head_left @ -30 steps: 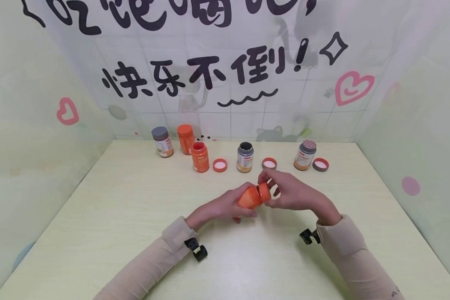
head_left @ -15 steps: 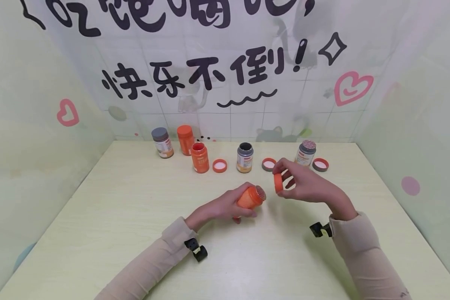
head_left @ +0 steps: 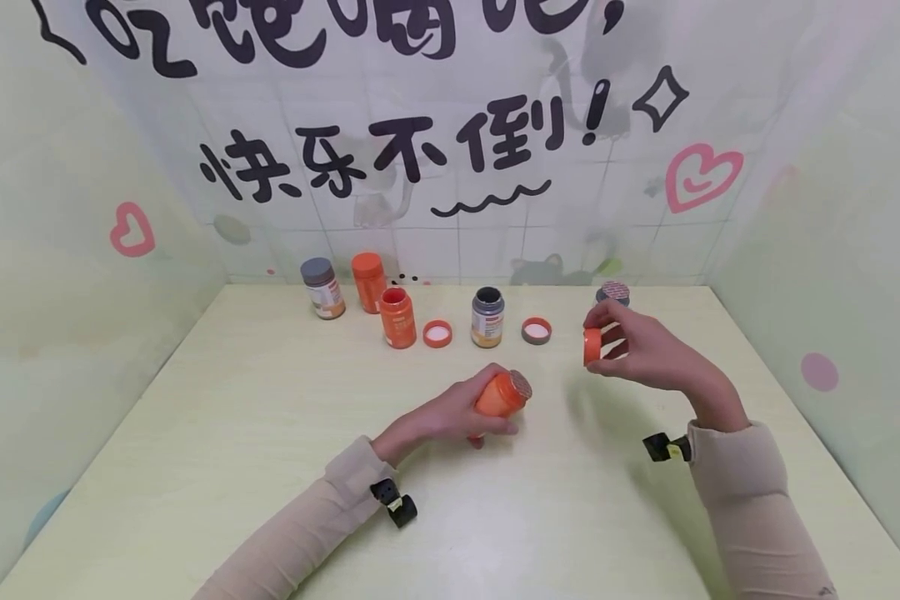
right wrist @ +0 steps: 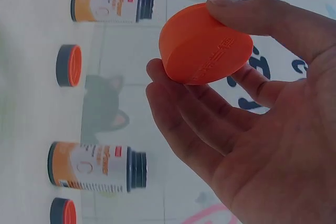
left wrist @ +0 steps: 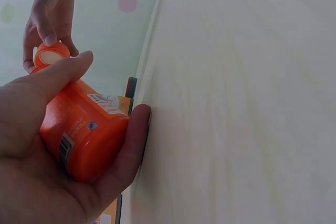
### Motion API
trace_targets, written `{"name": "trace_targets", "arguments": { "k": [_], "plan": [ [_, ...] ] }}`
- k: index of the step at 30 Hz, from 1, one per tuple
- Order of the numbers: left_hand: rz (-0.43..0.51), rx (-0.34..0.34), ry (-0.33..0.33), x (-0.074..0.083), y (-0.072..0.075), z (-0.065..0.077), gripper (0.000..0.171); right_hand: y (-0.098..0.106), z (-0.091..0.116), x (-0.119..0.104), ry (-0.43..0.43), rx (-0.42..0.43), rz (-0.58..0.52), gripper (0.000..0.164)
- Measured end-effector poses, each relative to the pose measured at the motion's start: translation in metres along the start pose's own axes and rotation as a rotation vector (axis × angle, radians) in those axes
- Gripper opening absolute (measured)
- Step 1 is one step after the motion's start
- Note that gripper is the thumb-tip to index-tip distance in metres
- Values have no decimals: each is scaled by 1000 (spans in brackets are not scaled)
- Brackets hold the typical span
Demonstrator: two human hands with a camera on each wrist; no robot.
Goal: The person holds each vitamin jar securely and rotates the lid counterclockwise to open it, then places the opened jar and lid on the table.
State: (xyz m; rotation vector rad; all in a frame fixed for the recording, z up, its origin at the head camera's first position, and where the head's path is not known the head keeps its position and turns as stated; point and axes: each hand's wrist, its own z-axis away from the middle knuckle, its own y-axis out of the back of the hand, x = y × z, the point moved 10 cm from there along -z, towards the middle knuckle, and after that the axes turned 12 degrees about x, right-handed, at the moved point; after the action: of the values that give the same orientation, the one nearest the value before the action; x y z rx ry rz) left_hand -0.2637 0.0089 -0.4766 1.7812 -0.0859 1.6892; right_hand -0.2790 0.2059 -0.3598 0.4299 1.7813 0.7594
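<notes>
My left hand (head_left: 461, 410) grips an orange plastic bottle (head_left: 498, 400) low over the table, its mouth tilted up to the right. A printed seal (head_left: 521, 384) covers that mouth. In the left wrist view, fingers and thumb curl round the bottle body (left wrist: 86, 135), whose label shows a barcode. To the right, and apart from the bottle, my right hand (head_left: 660, 350) pinches an orange screw cap (head_left: 592, 347) above the table. The right wrist view shows the cap (right wrist: 205, 45) between thumb and fingertips, its embossed top visible.
Along the back stand a grey-capped bottle (head_left: 324, 290), an orange capped one (head_left: 368, 279), an uncapped orange one (head_left: 397, 321) and an uncapped grey one (head_left: 487, 323). Loose caps (head_left: 437, 333) lie among them. A sealed grey bottle (head_left: 612, 293) is partly hidden behind my right hand.
The orange cap has come off the bottle in my left hand. My right hand has carried it away to the right, while my left hand stays nearly in place.
</notes>
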Motion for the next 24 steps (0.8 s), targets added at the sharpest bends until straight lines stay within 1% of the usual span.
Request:
{"name": "trace_targets", "arguments": {
  "k": [5,8,11,14,18,21,24],
  "plan": [
    [75,56,35,0,-2,-8,59,23,4,15,-50,42,19,52],
    [127,61,31,8,-6,-15,60,40,6,24,-63,80,35,52],
    [166,46,19,20,-11,-24,58,56,9,33,-60,126,47,53],
    [207,3,36,28,-22,-32,59,67,12,45,-81,152,65,57],
    [276,-60,57,36,-41,-45,62,77,16,59,-114,174,89,62],
    [322,-67,58,42,-56,-57,59,84,18,66,-132,194,113,63],
    [348,-49,47,51,-68,-72,57,91,20,73,-166,205,123,62]
  ]
}}
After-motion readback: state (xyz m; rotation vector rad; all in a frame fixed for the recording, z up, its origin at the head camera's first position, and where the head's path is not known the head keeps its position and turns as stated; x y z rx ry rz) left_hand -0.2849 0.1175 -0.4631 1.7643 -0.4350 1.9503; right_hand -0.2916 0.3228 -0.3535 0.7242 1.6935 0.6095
